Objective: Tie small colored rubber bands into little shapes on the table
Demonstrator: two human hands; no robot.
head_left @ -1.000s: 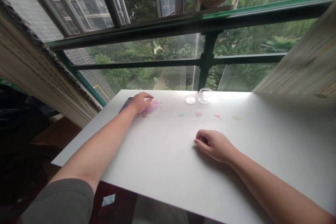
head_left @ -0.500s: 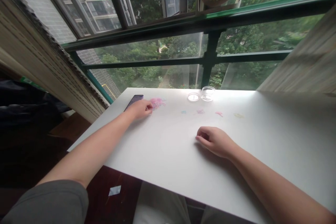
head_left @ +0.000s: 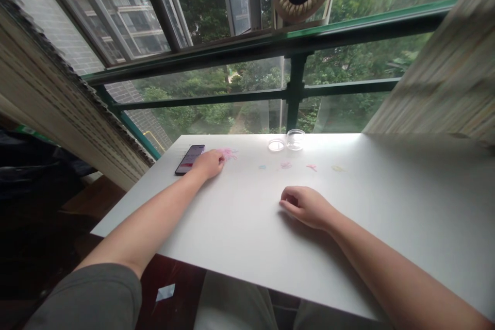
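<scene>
Two hands on or just above the tabletop (head_left: 240, 237); exact clearance not determinable. Left hand (head_left: 211, 163): at the near left side of the pink pile (head_left: 229, 152), fingers drawn in toward thumb. Possible piece between the tips hidden; grip impossible to tell. Right hand (head_left: 307, 207): loosely curled, hollow visible between thumb and fingers; tip contact impossible to tell, no held item visible. Pile location: far left of tabletop, partly hidden by left hand.

Possible faults and causes:
- Several pieces lifted at once: thin, apparently tangled material.
- Pile scattered: sideways brush of left hand.
- Groups mixed: low pass of either hand across the row, from left to right blue group (head_left: 262, 167), purple group (head_left: 285, 165), pink group (head_left: 311, 167), yellow group (head_left: 337, 168).
- Phone (head_left: 192, 157) nudged: left hand close against its right side.

Surroundings: clear dish (head_left: 276, 146) and clear cup (head_left: 296, 140) side by side near the far edge, just short of the railing (head_left: 295, 93). Obstructions: left hand in front of part of the pile; row between right hand and cup. Likely risk of tipping the cup with an overlong reach.
</scene>
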